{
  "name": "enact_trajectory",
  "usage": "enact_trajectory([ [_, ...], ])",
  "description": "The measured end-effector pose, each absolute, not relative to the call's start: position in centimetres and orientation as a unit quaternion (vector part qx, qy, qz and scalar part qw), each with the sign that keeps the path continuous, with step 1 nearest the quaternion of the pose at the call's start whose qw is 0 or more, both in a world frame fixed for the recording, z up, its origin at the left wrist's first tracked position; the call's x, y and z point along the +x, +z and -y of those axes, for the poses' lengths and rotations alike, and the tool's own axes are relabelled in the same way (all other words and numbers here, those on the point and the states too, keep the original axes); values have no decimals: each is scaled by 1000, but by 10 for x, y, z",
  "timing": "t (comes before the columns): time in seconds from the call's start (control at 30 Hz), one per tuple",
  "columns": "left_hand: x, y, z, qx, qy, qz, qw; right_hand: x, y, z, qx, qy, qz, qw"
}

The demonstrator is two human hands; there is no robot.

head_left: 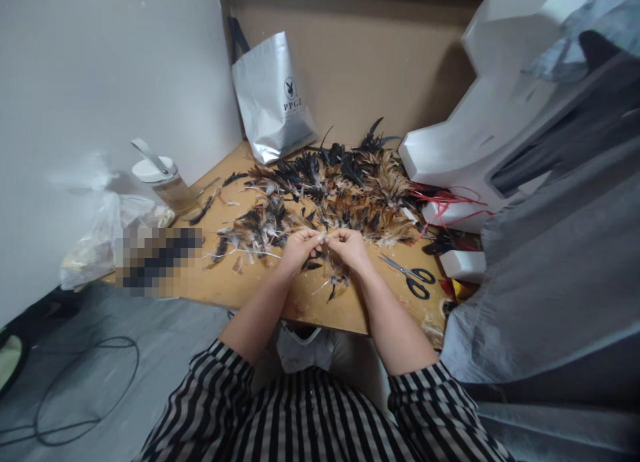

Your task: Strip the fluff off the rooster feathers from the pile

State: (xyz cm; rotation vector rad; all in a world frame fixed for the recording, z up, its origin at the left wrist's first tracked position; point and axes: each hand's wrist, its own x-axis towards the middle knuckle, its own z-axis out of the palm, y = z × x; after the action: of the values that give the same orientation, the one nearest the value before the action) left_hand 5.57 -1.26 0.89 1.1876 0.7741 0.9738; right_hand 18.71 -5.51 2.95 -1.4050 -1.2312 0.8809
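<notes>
My left hand (301,247) and my right hand (349,249) meet over the table's middle, fingertips pinched close together. Between them shows a small pale wisp, apparently part of a feather (323,237); most of it is hidden by the fingers. Just beyond the hands lie brown feathers (350,212) in bunches, with a dark and grey feather bunch (263,222) to the left. Black feathers (305,169) form a row farther back. Loose feather scraps (336,282) lie below the hands. To the right, black-handled scissors (413,275) rest with blades spread.
A silver bag (273,102) stands against the back panel. At left are a lidded bottle (165,182), a plastic bag (95,239) and a blurred-out patch. Red strings (445,202) hang near a white machine-like body (500,109) on the right, beside grey cloth (560,249).
</notes>
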Motion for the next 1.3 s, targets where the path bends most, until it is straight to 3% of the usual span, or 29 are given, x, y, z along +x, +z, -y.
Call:
enact_trajectory([
  [0.6,56,10,14,550,459,-352,603,180,36,60,-608,329,518,504],
  [0.87,54,14,15,527,424,-340,654,182,34,58,-601,331,506,522],
  [1.07,53,19,16,463,437,-302,710,198,32,54,-568,352,419,614],
  [1.3,47,16,7,373,482,-282,740,235,50,56,-377,445,261,770],
])
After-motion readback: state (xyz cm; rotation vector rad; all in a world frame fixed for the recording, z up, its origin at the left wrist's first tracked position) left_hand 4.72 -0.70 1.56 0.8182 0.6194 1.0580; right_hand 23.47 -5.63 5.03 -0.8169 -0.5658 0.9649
